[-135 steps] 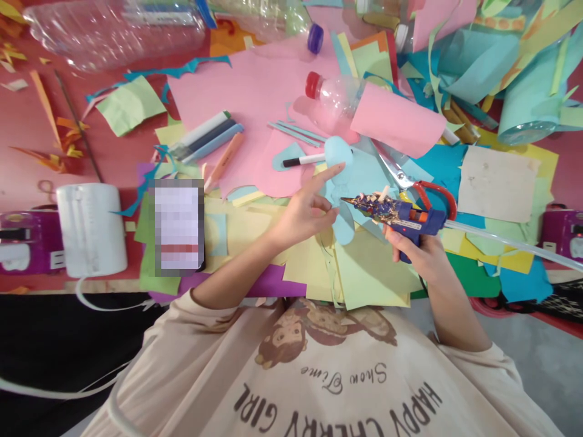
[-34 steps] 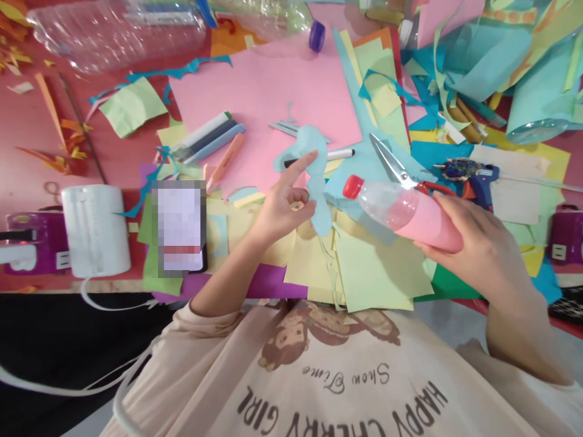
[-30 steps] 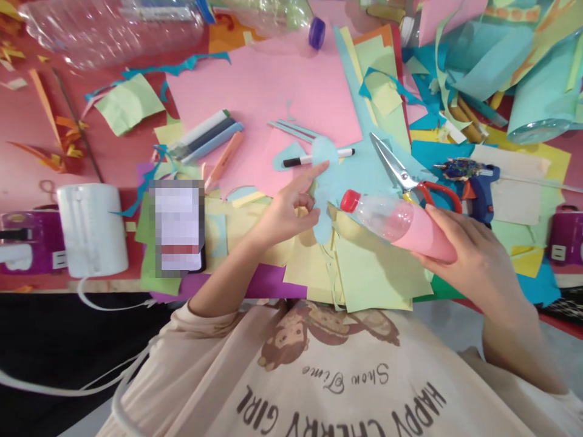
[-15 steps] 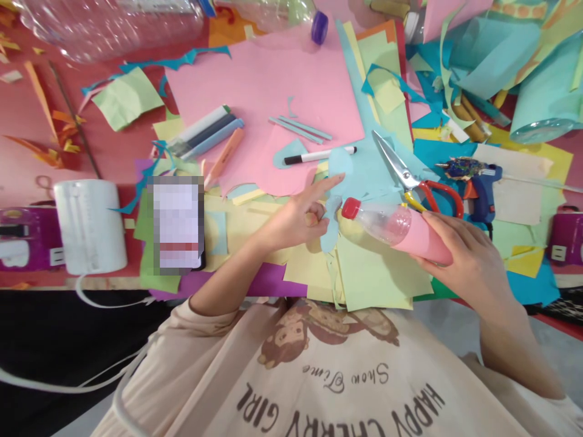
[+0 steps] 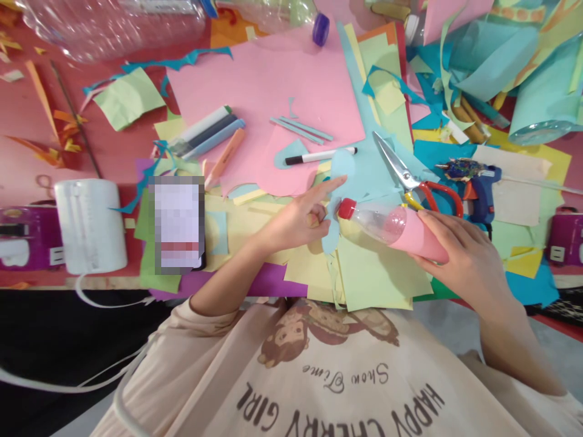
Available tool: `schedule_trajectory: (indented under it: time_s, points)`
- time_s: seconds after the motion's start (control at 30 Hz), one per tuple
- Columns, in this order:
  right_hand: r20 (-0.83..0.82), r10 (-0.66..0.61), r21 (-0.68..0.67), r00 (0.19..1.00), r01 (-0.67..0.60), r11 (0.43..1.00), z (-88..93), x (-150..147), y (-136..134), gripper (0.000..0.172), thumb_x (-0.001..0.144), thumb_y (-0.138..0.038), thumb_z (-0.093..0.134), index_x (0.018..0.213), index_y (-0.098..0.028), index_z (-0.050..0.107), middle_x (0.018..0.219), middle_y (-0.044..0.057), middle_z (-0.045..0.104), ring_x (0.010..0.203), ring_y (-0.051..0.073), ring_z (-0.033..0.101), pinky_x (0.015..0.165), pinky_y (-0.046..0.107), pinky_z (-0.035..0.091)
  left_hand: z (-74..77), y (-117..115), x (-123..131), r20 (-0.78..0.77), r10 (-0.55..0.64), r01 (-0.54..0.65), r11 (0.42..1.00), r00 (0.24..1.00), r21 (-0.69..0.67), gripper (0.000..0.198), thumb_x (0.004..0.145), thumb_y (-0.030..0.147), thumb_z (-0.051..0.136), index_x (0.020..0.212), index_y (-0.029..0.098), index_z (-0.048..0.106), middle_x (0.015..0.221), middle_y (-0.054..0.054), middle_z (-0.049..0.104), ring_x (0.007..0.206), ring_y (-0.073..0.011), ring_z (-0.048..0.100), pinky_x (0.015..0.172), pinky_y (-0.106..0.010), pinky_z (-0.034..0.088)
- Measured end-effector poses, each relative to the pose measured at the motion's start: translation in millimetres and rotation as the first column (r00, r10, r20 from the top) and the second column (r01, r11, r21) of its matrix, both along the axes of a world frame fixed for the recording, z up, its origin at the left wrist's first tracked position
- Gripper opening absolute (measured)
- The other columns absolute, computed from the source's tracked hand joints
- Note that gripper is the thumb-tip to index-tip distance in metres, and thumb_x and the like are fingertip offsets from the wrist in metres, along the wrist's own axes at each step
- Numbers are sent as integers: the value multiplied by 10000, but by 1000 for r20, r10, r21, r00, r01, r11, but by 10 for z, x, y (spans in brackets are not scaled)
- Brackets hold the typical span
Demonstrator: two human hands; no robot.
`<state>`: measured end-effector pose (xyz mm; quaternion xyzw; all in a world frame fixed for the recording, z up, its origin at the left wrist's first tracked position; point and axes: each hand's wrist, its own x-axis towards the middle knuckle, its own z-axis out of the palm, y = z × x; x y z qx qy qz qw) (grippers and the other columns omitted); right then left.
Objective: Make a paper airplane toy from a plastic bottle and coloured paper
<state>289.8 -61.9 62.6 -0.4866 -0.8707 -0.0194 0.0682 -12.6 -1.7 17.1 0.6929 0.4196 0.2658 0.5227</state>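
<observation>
My right hand (image 5: 464, 255) is wrapped round the base end of a clear plastic bottle (image 5: 378, 220) with a red cap and pink paper round its lower half. The bottle lies tilted, cap pointing left. Beside the cap is my left hand (image 5: 303, 217), its index finger stretched out onto a light blue paper cutout (image 5: 342, 167) with rounded lobes. Thumb and index are apart, and the other fingers are curled. Part of the cutout is hidden behind the cap and fingers. Scissors (image 5: 410, 176) with red and yellow handles lie just beyond the bottle.
A black-and-white marker (image 5: 321, 156) and thin blue paper strips (image 5: 300, 129) lie on pink paper (image 5: 273, 79). Several markers (image 5: 204, 136) are to the left, near a phone (image 5: 179, 224) and a white device (image 5: 91, 226). At right is a blue glue gun (image 5: 483, 188).
The bottle has shifted slightly left, its cap now closer to my left hand and over the cutout. My left hand has barely moved.
</observation>
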Motion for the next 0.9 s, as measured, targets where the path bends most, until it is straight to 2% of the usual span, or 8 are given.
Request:
schedule_trajectory:
  time_s: [0.2,0.4,0.77,0.9]
  points:
    - [15,13,7,1000,-13,1000,27,-27,20,738,812,-202,679,1480,-202,365,1238,122,692,1021,333,691,804,453,595,-14,-3,4,2,-18,18,999,1000,26,742,766,86,522,1464,298,389,1426,-72,531,635,-31,524,616,-187,486]
    - [41,26,43,999,-28,999,40,-79,32,666,806,-197,681,1423,-168,432,1193,123,712,982,322,698,781,432,586,-56,-12,14,-28,-19,21,997,999,73,740,771,84,507,1465,304,379,1422,-63,533,605,-24,497,602,-185,480]
    - [52,22,49,998,-24,998,52,-123,45,710,837,-198,643,1484,-199,350,1191,111,708,1003,298,688,808,425,554,-69,-15,8,-42,-29,34,993,999,112,762,770,73,506,1479,306,356,1442,-67,515,613,-25,506,619,-189,488]
    - [65,26,54,998,-29,998,59,-144,56,648,849,-199,629,1452,-176,393,1173,112,715,1005,285,686,811,405,550,-74,-10,8,-54,-31,37,992,998,120,771,763,72,503,1484,297,347,1427,-70,520,606,-19,496,616,-185,485]
